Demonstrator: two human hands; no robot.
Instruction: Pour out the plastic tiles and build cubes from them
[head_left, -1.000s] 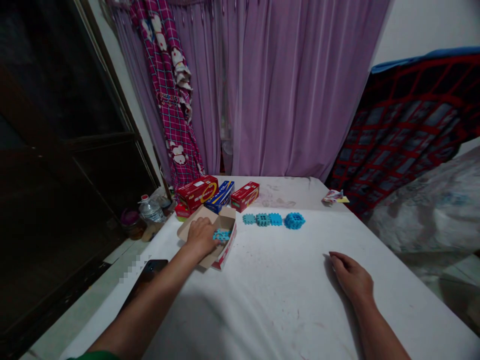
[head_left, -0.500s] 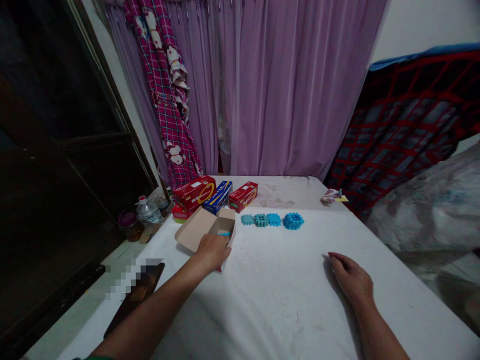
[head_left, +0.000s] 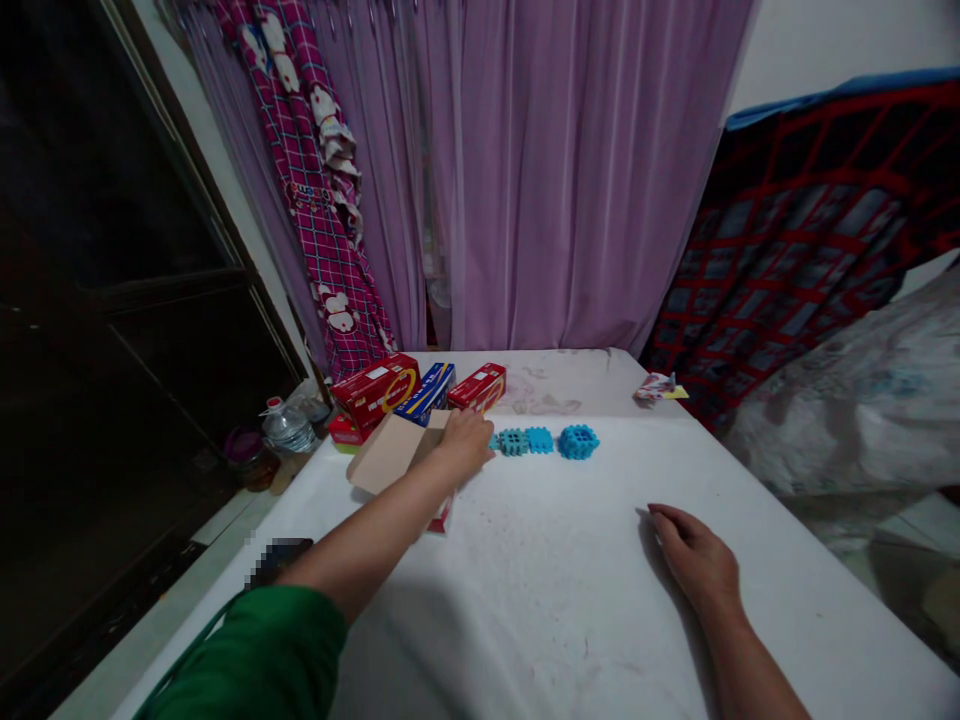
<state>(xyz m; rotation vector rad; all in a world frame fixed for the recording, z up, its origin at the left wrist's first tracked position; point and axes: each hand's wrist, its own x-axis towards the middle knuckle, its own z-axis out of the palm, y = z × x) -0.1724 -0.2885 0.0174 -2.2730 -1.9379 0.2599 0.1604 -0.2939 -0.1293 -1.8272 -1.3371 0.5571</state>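
Note:
My left hand (head_left: 466,440) reaches across the open cardboard box (head_left: 390,455), its fingers bent and drawn together just past the box's right rim. What they grip, if anything, is hidden behind the hand. Beside the fingertips the edge of a teal toothed piece (head_left: 493,440) peeks out. To its right lie a thicker dark-teal toothed block (head_left: 514,442) and a flat blue toothed piece (head_left: 540,440). A blue hollow block (head_left: 578,442) stands apart at the end of this row. On the white cloth at right, my right hand (head_left: 697,562) rests loosely curled, nothing visible in it.
Red boxes (head_left: 377,388) and a blue box (head_left: 426,393) stand at the table's back left, with another red box (head_left: 480,386) alongside. A dark flat object (head_left: 281,560) lies near the left edge. A small patterned item (head_left: 655,387) sits at back right.
My left hand has come up out of the box and moved forward and right, to the left end of the block row. My right hand stays put. The view has shifted slightly.

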